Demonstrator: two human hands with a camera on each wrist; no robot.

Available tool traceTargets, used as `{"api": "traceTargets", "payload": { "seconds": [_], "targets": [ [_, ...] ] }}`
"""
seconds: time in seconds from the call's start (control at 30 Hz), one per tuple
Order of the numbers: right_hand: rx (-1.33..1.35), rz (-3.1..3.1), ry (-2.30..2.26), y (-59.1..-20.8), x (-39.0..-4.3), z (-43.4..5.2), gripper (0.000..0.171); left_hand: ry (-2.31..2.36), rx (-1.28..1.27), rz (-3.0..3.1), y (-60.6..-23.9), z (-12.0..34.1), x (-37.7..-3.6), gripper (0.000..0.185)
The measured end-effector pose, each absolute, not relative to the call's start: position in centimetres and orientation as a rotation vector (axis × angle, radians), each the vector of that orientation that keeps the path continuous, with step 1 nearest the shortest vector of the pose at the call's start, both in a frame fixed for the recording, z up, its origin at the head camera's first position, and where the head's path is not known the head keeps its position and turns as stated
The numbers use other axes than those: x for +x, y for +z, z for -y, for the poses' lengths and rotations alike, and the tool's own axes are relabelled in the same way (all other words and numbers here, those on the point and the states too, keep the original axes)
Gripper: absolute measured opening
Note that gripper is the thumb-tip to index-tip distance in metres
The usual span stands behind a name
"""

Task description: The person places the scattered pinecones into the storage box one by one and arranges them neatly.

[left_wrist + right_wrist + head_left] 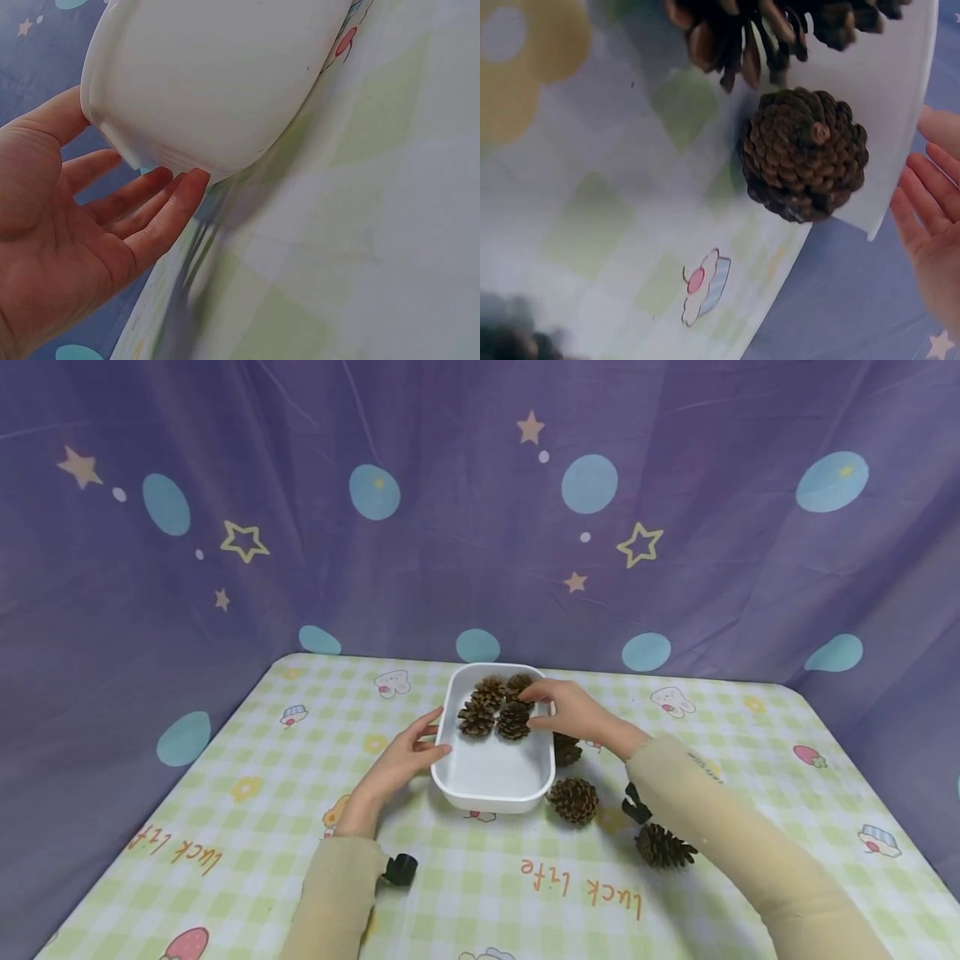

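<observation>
A white plastic tub [491,772] stands tilted, several brown pine cones gathered toward its far end. My left hand [405,756] grips its left side, thumb over the rim and fingers on the outer wall; in the left wrist view these fingers [161,225] press the wall from below. From the right, my right hand [573,706] reaches over the opposite rim, with thumb and forefinger around the right side of a pine cone [513,723]. In the right wrist view the tub wall hides the tips of the right hand [934,195].
Outside the tub on the right lie a pine cone [567,750] beside the wall, another pine cone [573,802] nearer me, and a third pine cone [663,847] by my right sleeve. A checked cloth covers the table [262,877]; a purple curtain [465,552] hangs behind.
</observation>
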State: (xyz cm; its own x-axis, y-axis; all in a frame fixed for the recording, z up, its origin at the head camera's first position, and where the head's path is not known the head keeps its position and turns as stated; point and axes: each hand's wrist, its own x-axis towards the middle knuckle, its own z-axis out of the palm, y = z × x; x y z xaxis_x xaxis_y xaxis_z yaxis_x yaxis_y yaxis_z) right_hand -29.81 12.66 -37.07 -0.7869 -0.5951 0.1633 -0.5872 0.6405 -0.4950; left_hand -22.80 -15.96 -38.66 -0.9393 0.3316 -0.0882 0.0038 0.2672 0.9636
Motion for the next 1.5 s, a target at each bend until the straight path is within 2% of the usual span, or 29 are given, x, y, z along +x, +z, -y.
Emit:
{"api": "traceTargets", "payload": {
  "seconds": [0.6, 1.07, 1.5],
  "targets": [
    [-0.986, -2.872, -0.962, -36.3, -28.8, -18.2, 0.034, 1.726, 0.284, -2.270, -38.7, 15.9, -23.0, 0.069],
    [-0.924, -2.907, -0.901, -37.6, -26.4, -22.8, 0.033, 1.718, 0.292, -2.274, -38.6, 15.8, -22.9, 0.068],
    [-0.849, -2.840, -1.049, -39.2, -23.8, -25.9, 0.036, 1.712, 0.280, -2.280, -38.6, 15.8, -23.0, 0.069]
  ]
}}
